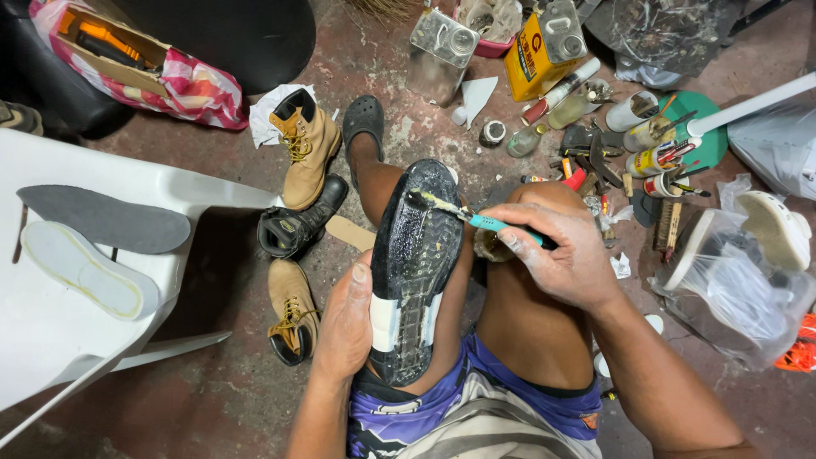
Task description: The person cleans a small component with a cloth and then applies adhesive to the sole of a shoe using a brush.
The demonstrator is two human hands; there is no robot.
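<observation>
On the lap, over the left thigh: left hand [344, 327] wraps the black shoe sole [415, 263] at its heel edge, fingers closed round it. Right hand [565, 255] pinches a teal-handled brush [476, 217], bristles at toe w/ glue. Judgement: keep strokes thin, even, edge to edge.

We cannot see the upper of the black shoe [414, 263]; only its sole faces us. Our left hand [344, 327] hides part of its edge, and our right hand [565, 255] covers most of the teal brush handle [501, 226]. The white chair [59, 331] and the yellow can [544, 42] are cut off by the frame's edges.
</observation>
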